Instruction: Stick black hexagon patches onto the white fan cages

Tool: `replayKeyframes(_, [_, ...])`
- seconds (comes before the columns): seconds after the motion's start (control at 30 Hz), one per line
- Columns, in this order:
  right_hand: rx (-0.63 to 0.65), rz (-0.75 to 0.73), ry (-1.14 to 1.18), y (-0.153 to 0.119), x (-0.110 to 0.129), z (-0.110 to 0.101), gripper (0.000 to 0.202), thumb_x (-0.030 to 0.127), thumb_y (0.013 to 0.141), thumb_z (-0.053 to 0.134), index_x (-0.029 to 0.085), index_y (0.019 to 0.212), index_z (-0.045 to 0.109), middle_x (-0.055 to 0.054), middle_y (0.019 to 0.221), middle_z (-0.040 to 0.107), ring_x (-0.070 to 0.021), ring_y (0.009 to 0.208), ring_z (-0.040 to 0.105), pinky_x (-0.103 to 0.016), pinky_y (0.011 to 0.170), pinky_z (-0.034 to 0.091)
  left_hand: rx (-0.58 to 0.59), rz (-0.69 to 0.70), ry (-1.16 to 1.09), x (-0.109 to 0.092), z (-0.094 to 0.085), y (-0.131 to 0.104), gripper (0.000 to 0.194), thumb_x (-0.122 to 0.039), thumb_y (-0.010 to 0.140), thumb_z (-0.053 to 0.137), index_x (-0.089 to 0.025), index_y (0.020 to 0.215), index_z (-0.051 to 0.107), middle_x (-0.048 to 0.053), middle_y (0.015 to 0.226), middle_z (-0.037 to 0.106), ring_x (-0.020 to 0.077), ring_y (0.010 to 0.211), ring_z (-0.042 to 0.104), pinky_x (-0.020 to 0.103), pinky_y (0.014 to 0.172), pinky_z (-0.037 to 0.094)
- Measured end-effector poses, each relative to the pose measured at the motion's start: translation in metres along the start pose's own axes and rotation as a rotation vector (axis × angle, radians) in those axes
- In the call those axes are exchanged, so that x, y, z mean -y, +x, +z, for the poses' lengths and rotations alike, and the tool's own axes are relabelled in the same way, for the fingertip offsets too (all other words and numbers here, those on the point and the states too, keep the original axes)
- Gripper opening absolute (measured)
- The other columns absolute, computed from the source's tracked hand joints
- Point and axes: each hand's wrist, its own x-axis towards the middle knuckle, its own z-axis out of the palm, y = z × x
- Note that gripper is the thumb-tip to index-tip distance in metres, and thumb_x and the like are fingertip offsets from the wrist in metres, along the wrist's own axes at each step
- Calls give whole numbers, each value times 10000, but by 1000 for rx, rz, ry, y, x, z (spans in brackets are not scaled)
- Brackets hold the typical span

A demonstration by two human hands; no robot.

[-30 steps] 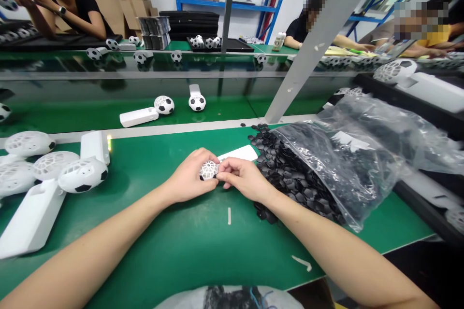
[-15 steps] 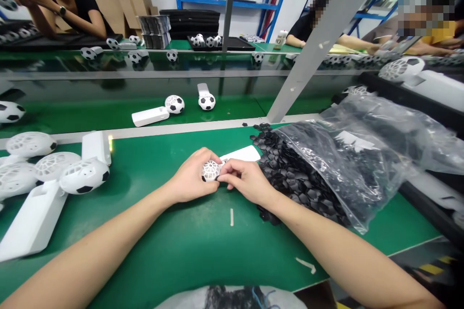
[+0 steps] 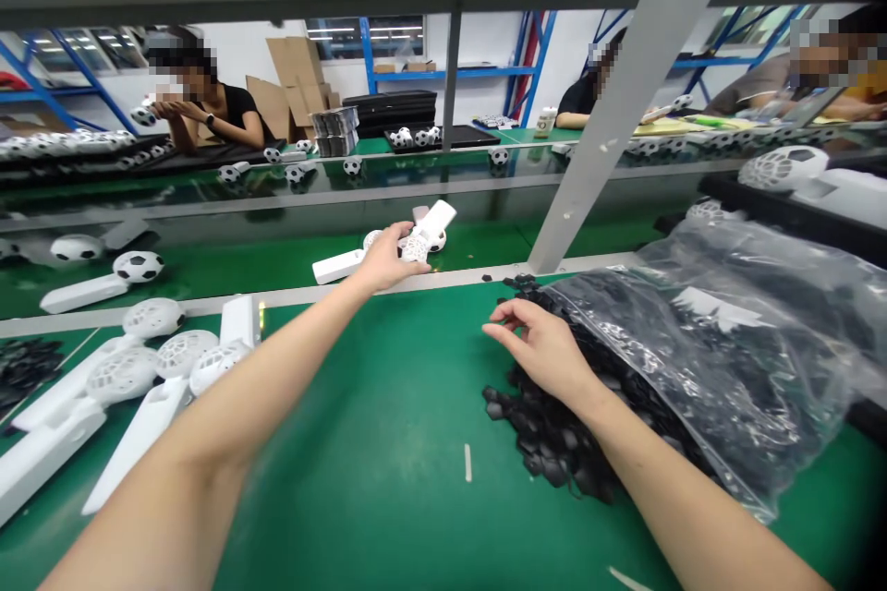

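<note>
My left hand (image 3: 388,260) reaches over the table's far edge and grips a white football-headed device (image 3: 435,220) by its round lattice head, its flat handle pointing up to the right. Beside and partly behind that hand, another white device (image 3: 337,267) lies on the green strip past the edge. My right hand (image 3: 537,346) hovers at the near side of a heap of black pieces (image 3: 554,452), fingers curled with a gap between thumb and fingertips and nothing visible in them. A clear plastic bag (image 3: 699,342) lies over part of the heap.
Several white devices (image 3: 125,373) are piled at the left of the green table (image 3: 360,443). A slanted metal post (image 3: 610,129) rises beyond the heap. More football devices (image 3: 499,156) line the far bench, where people sit. Black trays stand at the right.
My left hand has moved forward past the table edge with the white device. My right hand has let go of it and moved right to the black pieces. The view has tilted up.
</note>
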Motion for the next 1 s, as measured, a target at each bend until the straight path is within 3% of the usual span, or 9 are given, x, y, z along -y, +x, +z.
replayKeyframes(0.07, [48, 27, -249, -1, -12, -11, 159, 314, 786, 569, 196, 891, 593, -62, 914, 594, -195, 799, 568, -308, 705, 441, 23, -9, 33, 6, -20, 5, 615, -336, 636, 642, -130, 1183, 449, 126, 1226, 487, 279, 1132, 445, 410, 946, 348])
replayKeyframes(0.13, [168, 97, -460, -2, -21, -20, 218, 327, 761, 600, 218, 948, 619, -81, 953, 590, -241, 869, 568, -322, 687, 439, 76, -19, 100, 16, -48, -15, 574, -376, 659, 615, -156, 1172, 481, 116, 1223, 498, 291, 1145, 432, 434, 964, 324])
replayKeyframes(0.23, [333, 141, -567, -2, -29, -27, 251, 317, 722, 644, 260, 967, 642, -71, 946, 600, -238, 829, 592, -295, 624, 423, 361, -116, 476, 48, -94, -78, 636, -409, 568, 669, -236, 1158, 509, 95, 1212, 493, 353, 1143, 399, 491, 882, 379])
replayKeyframes(0.33, [394, 110, -548, 1, -31, -25, 186, 187, 710, 640, 249, 884, 658, -45, 882, 630, -206, 779, 598, -263, 605, 393, 425, -191, 606, 90, -123, -144, 572, -340, 557, 638, -292, 1117, 532, 34, 1144, 506, 350, 1034, 474, 463, 776, 445])
replayKeyframes(0.4, [398, 101, -525, 3, -30, -22, 141, 129, 708, 618, 230, 800, 654, -28, 794, 646, -191, 743, 592, -251, 592, 372, 464, -239, 511, 106, -126, -172, 557, -324, 569, 607, -355, 1117, 509, -14, 1094, 518, 316, 946, 529, 437, 748, 462])
replayKeyframes(0.5, [365, 87, -510, 4, -23, -18, 100, 126, 731, 584, 214, 713, 627, -16, 718, 641, -171, 681, 575, -243, 562, 342, 403, -222, 425, 95, -110, -185, 527, -312, 652, 551, -374, 1165, 448, -8, 1061, 529, 285, 879, 561, 404, 717, 468])
replayKeyframes(0.63, [292, -12, -456, 0, -9, -13, 94, 139, 760, 547, 200, 712, 598, -24, 762, 630, -160, 680, 559, -239, 564, 348, 381, -81, 456, 37, -71, -166, 570, -494, 650, 613, -231, 1145, 508, 79, 983, 580, 295, 872, 554, 408, 746, 438])
replayKeyframes(0.77, [272, -100, -191, -5, 1, -7, 172, 116, 805, 452, 203, 856, 591, -3, 756, 618, -127, 632, 548, -232, 600, 399, 426, 109, 372, -9, -26, -144, 680, -669, 684, 489, -191, 1167, 494, 113, 1033, 596, 306, 944, 537, 437, 831, 389])
replayKeyframes(1.0, [281, -138, 134, -11, 9, 1, 140, 179, 802, 538, 211, 884, 647, -15, 829, 633, -129, 697, 582, -260, 678, 463, 430, -48, 284, -38, 22, -121, 794, -574, 771, 454, -89, 1356, 224, 222, 1205, 483, 368, 1083, 471, 474, 821, 397])
